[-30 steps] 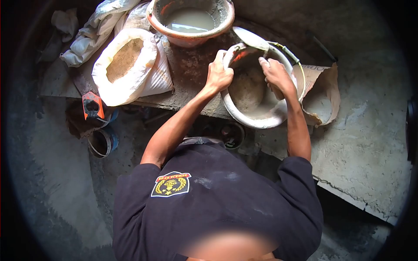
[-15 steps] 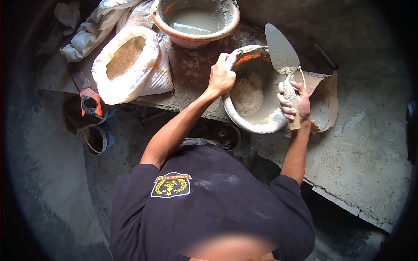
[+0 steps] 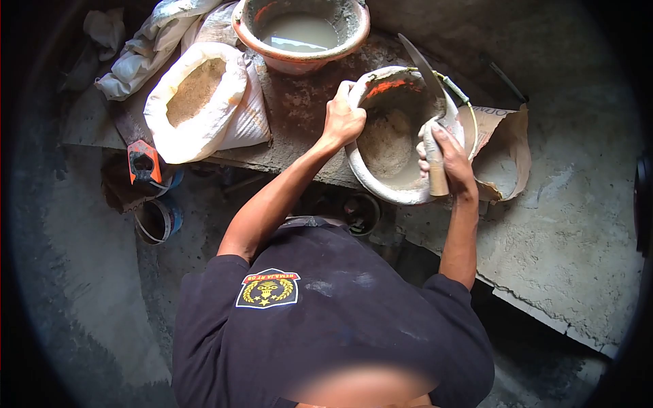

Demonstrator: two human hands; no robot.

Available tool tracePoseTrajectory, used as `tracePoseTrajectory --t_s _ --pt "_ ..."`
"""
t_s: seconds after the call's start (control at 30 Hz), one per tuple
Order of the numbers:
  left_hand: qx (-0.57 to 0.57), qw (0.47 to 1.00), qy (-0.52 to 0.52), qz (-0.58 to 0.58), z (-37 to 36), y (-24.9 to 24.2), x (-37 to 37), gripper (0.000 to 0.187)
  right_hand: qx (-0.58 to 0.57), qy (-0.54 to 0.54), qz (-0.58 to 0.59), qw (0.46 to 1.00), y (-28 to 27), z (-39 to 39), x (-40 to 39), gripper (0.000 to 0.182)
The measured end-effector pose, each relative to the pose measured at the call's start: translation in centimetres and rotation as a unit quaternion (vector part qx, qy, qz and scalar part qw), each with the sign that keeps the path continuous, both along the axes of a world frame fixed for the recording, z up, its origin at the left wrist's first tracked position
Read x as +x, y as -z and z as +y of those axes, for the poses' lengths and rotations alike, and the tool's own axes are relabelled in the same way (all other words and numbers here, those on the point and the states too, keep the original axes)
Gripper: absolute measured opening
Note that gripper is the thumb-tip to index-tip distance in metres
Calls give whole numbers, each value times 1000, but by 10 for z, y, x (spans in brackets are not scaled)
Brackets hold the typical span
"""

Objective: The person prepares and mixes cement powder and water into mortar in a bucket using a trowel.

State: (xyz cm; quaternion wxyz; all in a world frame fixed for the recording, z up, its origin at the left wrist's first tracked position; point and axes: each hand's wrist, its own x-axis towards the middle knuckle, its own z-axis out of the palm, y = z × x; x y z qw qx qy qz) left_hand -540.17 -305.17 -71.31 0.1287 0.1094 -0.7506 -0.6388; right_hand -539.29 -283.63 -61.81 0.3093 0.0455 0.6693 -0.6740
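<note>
My left hand (image 3: 344, 115) is closed over the left rim of a mortar-caked bucket (image 3: 381, 192). The bucket is tilted toward me, with a heap of grey-brown powder or dry mix (image 3: 388, 139) on its bottom. In my right hand (image 3: 449, 153) is a trowel, its dusty handle (image 3: 435, 163) wrapped by my fingers. The trowel blade (image 3: 423, 68) stands nearly edge-on, pointing up and away over the bucket's right rim. A thin wire handle with a pale green grip (image 3: 454, 88) arcs beside the blade.
Behind stands a second bucket (image 3: 360, 42) with grey water. A white sack (image 3: 160, 136) of sandy material is to the left, near an orange-handled tool (image 3: 143, 163). Right of my bucket lies a torn paper bag (image 3: 513, 136). A small pail (image 3: 166, 221) sits lower left.
The trowel has turned from showing its flat face to nearly edge-on and moved slightly left with my right hand. My left hand keeps its hold on the rim.
</note>
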Motion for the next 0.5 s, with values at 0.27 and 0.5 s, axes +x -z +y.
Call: tracePoseTrajectory --t_s 0.27,0.5 --pt "5 1000 27 0 -2 2 2 40 488 -102 354 791 50 -22 -9 35" --pt "-25 999 26 -5 -3 4 0 41 512 -110 378 764 73 -54 -86 46"
